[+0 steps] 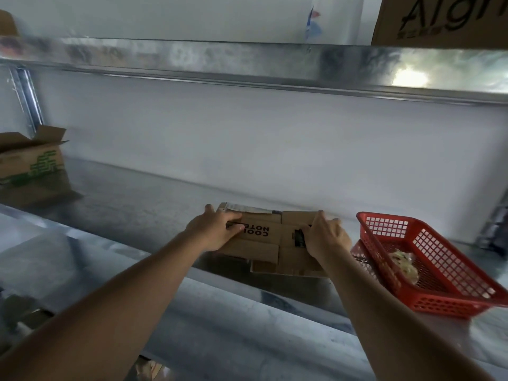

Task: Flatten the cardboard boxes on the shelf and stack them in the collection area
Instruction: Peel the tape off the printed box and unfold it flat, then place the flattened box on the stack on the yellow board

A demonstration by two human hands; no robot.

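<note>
Head view. A galvanised metal shelf (132, 204) with a dull, mottled grey sheen is seen, backed by a plain white wall (275, 149). A second metal shelf (247, 64) runs above it, its front lip bright and reflective.

A flattened box (264, 243) of brown corrugated cardboard lies on the shelf near the wall, its flaps spread flat and black lettering printed upside down on the top panel. A further cardboard sheet (275, 268) is seen beneath it, protruding toward the shelf's front edge.

The left hand (217, 229) is laid on the box's left end; its fingers (233, 217) are curled over the far left edge, the thumb lying across the top panel. The box is gripped there. The right hand (325, 237) is set on the box's right end, its fingers (334, 222) bent over the far edge, with the palm on the panel; a hold on the box is indicated, though the fingertips are hidden behind the hand.

Just beside the right hand, a red plastic basket (450, 281) of open lattice mesh stands tilted, holding a pale crumpled item (404, 265) that cannot be identified.

At the far left of the shelf, an open box (30, 166) with green print stands upright, flaps raised. On the upper shelf at top right, part of a large carton (439, 20) with black lettering is visible.
</note>
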